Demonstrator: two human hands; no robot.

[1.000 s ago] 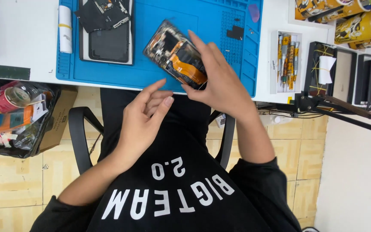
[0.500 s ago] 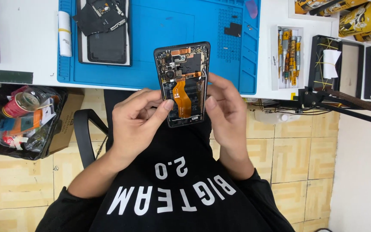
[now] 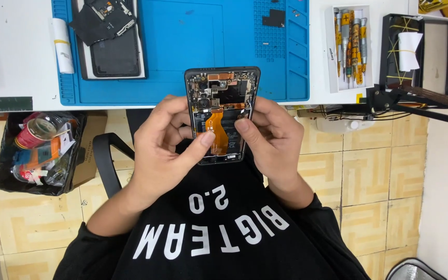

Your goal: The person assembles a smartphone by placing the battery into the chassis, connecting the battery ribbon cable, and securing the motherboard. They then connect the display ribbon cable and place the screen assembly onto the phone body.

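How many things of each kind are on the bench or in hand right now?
Opened phones in hand: 1, held by left hand and right hand
Blue mats: 1
Back covers: 1
White tubes: 1
Screwdriver sets: 1
Black boxes: 1
Total: 6

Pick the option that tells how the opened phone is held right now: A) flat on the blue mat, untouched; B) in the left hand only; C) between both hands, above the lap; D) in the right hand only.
C: the left hand and the right hand both grip the opened phone, thumbs on its orange flex cable, near the blue mat.
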